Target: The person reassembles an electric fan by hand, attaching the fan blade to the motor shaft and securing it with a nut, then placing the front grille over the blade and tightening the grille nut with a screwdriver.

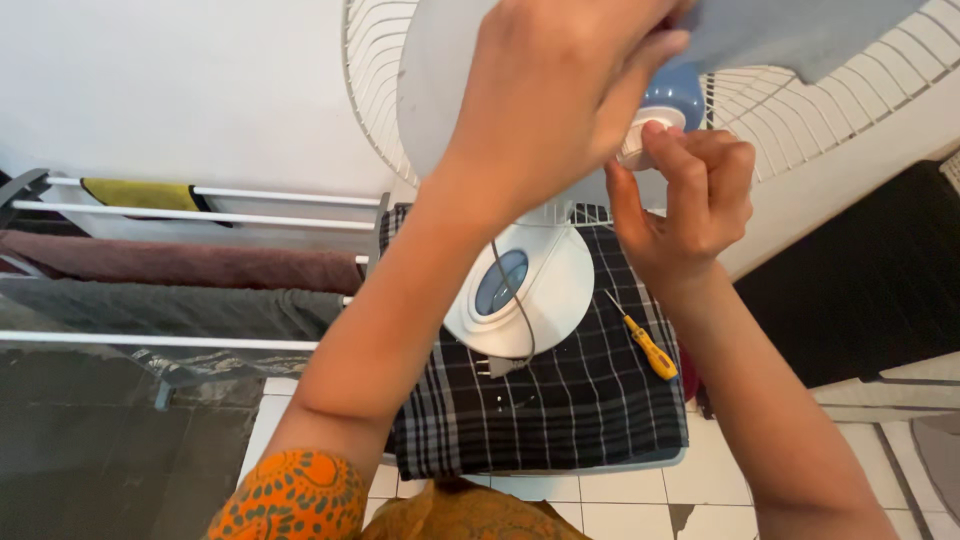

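The left hand [560,95] grips the pale fan blade [440,90], fingers wrapped over its edge and partly cut off at the top. The right hand [690,195] pinches the white hub cap [650,130] between thumb and fingertips. The fan base [520,290] stands on a checked cloth [560,410], a yellow screwdriver [645,342] just beside it. The wire guard [380,90] runs out of view.

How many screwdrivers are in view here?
1. A yellow-handled screwdriver lies on the checked cloth, right of the fan base, below the right hand. Others could be hidden under the arms.
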